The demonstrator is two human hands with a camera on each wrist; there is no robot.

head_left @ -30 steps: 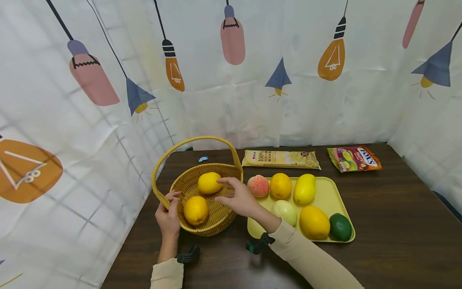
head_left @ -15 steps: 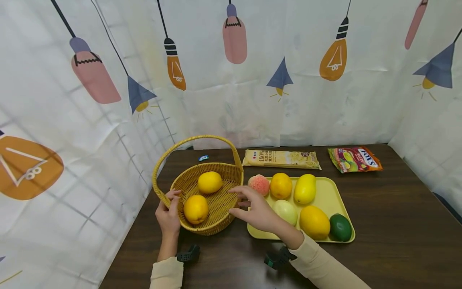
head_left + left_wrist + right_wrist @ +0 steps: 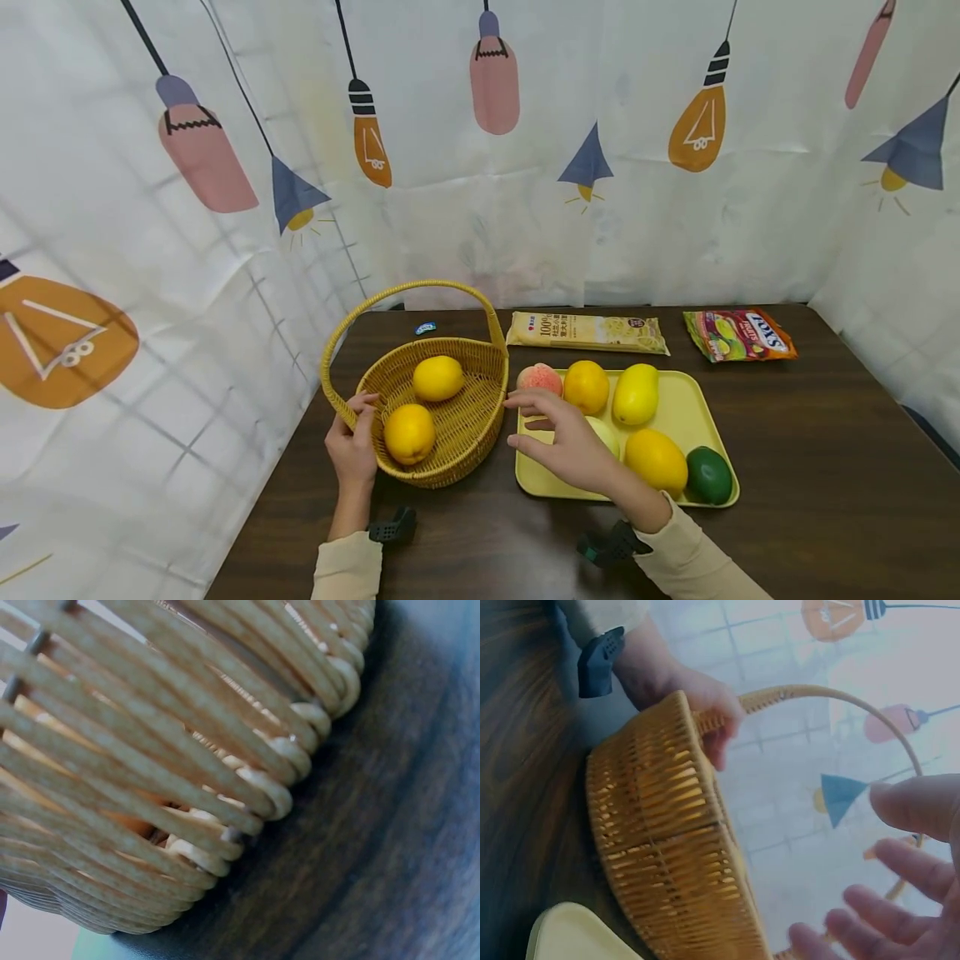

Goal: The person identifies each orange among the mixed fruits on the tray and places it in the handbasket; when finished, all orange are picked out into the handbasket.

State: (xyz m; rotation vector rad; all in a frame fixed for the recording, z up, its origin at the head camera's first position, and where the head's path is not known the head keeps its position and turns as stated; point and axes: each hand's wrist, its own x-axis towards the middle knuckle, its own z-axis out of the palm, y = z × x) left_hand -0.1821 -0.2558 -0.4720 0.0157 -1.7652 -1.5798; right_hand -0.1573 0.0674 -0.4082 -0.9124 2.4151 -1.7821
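A wicker basket (image 3: 467, 417) holds a yellow lemon (image 3: 438, 378) and an orange-yellow round fruit (image 3: 409, 434). My left hand (image 3: 352, 450) grips the basket's left rim at the handle's base; the right wrist view also shows this left hand (image 3: 705, 701). The left wrist view is filled by the woven basket side (image 3: 135, 750). My right hand (image 3: 570, 442) hovers over the left part of the yellow tray (image 3: 686, 408), fingers apart and holding nothing. Beneath and behind it are a peach (image 3: 540, 379) and a pale round fruit (image 3: 604, 435), partly covered.
The tray also bears an orange (image 3: 587, 387), a yellow pear-like fruit (image 3: 636, 394), a large yellow fruit (image 3: 656, 461) and a green fruit (image 3: 708, 476). Behind lie a noodle packet (image 3: 587, 332), a candy bag (image 3: 739, 335) and a small blue packet (image 3: 425, 327).
My right hand has moved right, from above the basket beside the lemon to above the tray, its fingers staying apart. My left hand keeps its grip on the basket.
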